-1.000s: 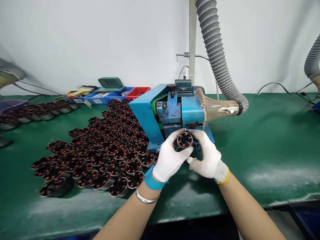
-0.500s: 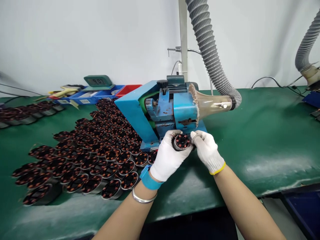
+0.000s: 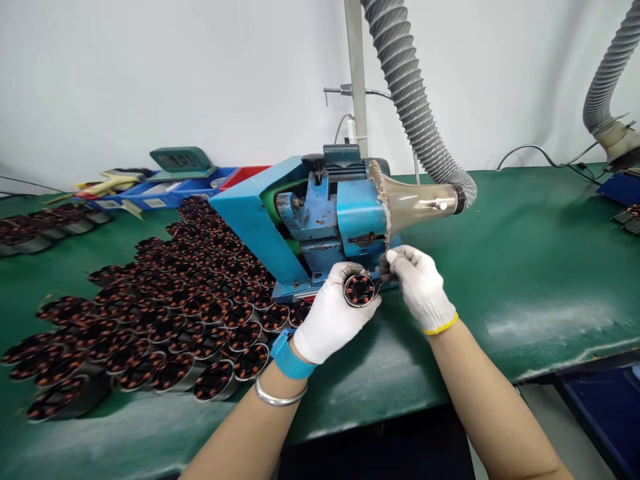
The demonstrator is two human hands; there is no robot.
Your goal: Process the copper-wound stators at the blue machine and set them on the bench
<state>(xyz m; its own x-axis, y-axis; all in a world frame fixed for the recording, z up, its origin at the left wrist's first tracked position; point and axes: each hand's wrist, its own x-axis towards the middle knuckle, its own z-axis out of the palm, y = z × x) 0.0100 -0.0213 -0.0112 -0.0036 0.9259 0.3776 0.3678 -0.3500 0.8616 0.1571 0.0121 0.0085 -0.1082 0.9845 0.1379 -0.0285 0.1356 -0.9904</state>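
My left hand (image 3: 334, 312), in a white glove, is wrapped round a motor stator (image 3: 360, 290). The stator is a short metal ring with copper coils and a black core, its open face turned up toward me. Just right of it, my right hand (image 3: 416, 283), also gloved and with dark-stained fingertips, is closed in a pinch. Thin dark lead wires (image 3: 380, 283) run from the stator's side to those fingertips; their ends are hidden. Both hands are in front of a blue belt-driven machine (image 3: 320, 230), below its guard.
Many similar stators (image 3: 205, 307) stand packed on the green tabletop (image 3: 500, 267) at left. A clear funnel (image 3: 417, 200) joins the machine to a grey hose (image 3: 407, 80). Blue bins (image 3: 170, 193), a red bin (image 3: 245, 177) and a digital clock (image 3: 181, 160) are behind.
My right hand has drawn slightly away from the stator, to the right, with thin wire now showing between. The left hand still holds the stator. The whole view has shifted a little.
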